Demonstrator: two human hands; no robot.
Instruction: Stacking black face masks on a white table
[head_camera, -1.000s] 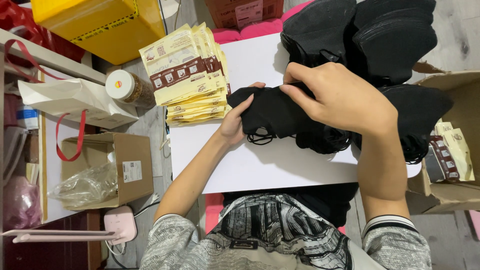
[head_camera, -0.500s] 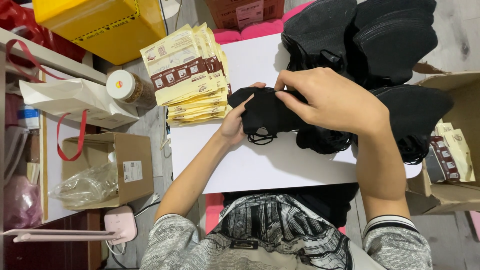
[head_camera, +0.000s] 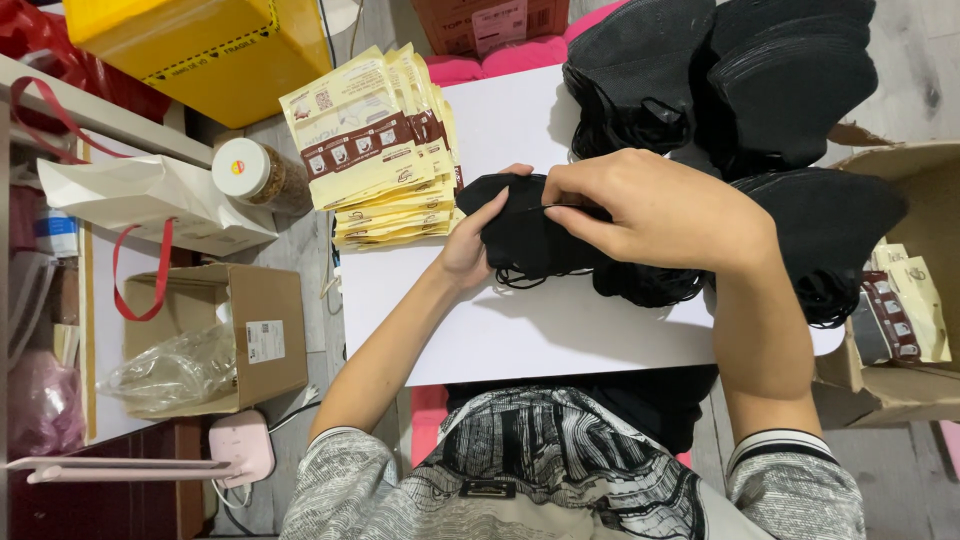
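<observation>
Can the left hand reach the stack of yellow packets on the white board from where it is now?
Probably yes. The left hand rests on a black mask right beside the stack of yellow packets, with only bare white board between them. It would have to let go of the mask.

Black fabric masks (head_camera: 530, 235) are seen on a white board (head_camera: 520, 330), with further black stacks (head_camera: 760, 80) behind. Cream packets (head_camera: 375, 150) are banded in dark brown. A yellow box (head_camera: 190, 45) is marked with black-striped tape. A white bag (head_camera: 140, 195) is fitted with red handles. Grey sleeves (head_camera: 345, 480) and a black-and-white patterned top (head_camera: 560, 470) are worn.
</observation>
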